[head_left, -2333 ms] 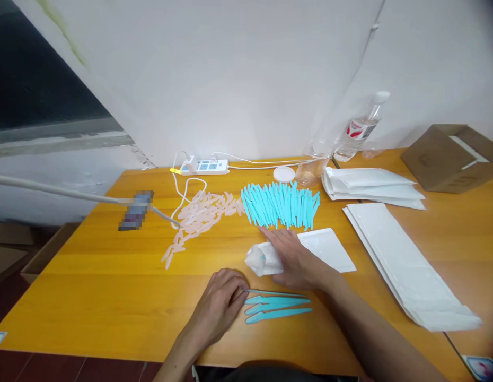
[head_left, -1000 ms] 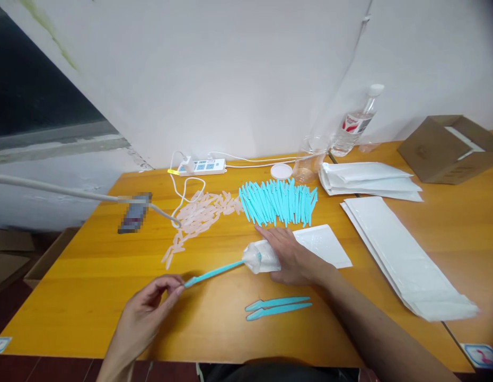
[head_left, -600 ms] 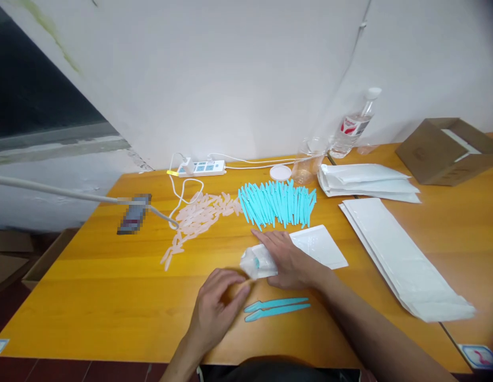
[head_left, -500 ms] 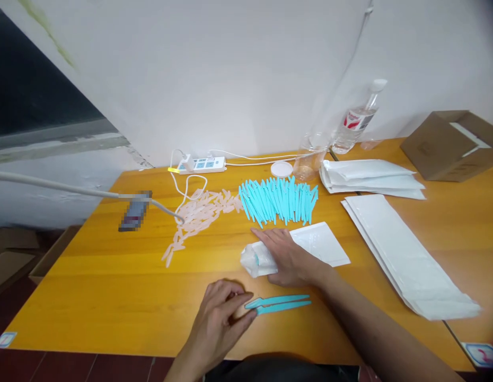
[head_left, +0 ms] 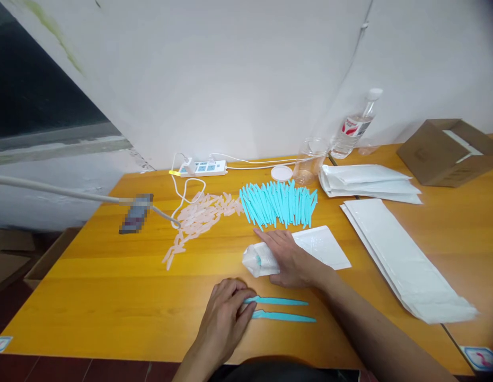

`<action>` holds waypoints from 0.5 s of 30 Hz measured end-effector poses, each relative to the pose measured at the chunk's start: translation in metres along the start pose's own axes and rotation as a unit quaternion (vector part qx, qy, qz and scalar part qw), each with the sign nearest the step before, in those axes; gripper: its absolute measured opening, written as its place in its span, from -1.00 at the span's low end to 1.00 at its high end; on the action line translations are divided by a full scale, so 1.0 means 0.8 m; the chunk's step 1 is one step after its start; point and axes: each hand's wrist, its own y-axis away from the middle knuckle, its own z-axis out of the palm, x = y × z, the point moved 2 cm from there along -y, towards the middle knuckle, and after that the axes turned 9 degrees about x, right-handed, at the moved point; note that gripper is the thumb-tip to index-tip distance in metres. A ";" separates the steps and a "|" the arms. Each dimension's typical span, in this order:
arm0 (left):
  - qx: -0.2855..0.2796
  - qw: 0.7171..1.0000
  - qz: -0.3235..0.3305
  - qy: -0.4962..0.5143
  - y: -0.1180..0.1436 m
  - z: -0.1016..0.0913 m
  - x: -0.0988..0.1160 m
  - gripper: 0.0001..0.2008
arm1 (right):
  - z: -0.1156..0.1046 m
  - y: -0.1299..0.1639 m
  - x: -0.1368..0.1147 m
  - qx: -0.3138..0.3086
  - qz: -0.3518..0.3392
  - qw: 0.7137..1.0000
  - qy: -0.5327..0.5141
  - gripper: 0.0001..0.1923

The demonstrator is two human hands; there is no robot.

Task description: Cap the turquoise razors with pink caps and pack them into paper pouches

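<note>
Right hand point(head_left: 288, 257) holds white bag point(head_left: 322, 246), left hand point(head_left: 226, 315) at two blue sticks

The right hand is wrapped over the middle of the bag and grips it against the table point(head_left: 111, 286); the bag's mouth points to the left, and something blue is seen inside it. The left hand has its fingers bent at the left ends of the sticks; the upper stick point(head_left: 282, 301) has its end between finger and thumb, but I cannot tell whether it is pinched; the lower stick point(head_left: 286, 317) has its end at the thumb; both lie on the table, nearer to the person than the bag.

Behind the bag lies a blue pile point(head_left: 278, 204), with a pink pile point(head_left: 201, 215) just beside it on the left; farther behind are a power strip point(head_left: 204, 168), a lid point(head_left: 282, 173), a clear cup point(head_left: 309, 163) and a bottle point(head_left: 352, 130); on the right lie more white bags point(head_left: 405, 260), near a carton point(head_left: 441, 159).
</note>
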 end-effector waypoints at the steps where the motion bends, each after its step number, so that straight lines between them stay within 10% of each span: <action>1: -0.003 1.000 -0.011 0.018 -0.001 -0.001 0.000 -0.88 | 0.000 0.000 0.001 0.001 0.001 1.000 -0.003 0.07; 5: 0.003 0.992 -0.072 0.108 0.012 -0.035 -0.027 -0.87 | 0.000 0.000 0.006 -0.004 0.011 1.000 -0.010 0.09; 10: 0.157 0.974 -0.132 0.093 0.022 -0.112 -0.081 -0.88 | -0.003 -0.001 0.005 -0.005 0.014 1.000 -0.013 0.06; 15: 0.140 0.986 -0.054 0.074 -0.047 -0.058 -0.039 -0.92 | 0.001 0.000 -0.002 -0.002 -0.003 1.000 -0.028 0.08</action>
